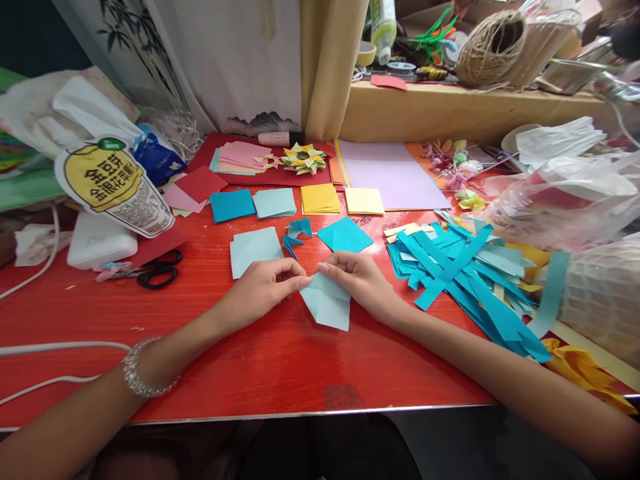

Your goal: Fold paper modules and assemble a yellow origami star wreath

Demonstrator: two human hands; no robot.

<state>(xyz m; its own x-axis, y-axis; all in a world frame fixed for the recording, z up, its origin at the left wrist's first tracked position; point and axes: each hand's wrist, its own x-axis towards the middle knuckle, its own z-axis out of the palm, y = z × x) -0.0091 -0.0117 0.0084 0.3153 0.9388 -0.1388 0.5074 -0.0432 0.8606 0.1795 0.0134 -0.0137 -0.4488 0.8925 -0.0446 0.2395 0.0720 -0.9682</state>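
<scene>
Both hands meet over a pale blue folded paper at the middle of the red table. My left hand pinches its upper left corner with fingers closed. My right hand pinches the top edge from the right, fingers curled. The sheet hangs down toward me between the two hands. Just behind lie a pale blue square, small folded teal pieces and a teal square.
Stacks of coloured paper squares line the back, with a folded paper flower. A heap of teal paper strips fills the right. Black scissors lie left, by a white box and printed bag. Plastic bags crowd far right.
</scene>
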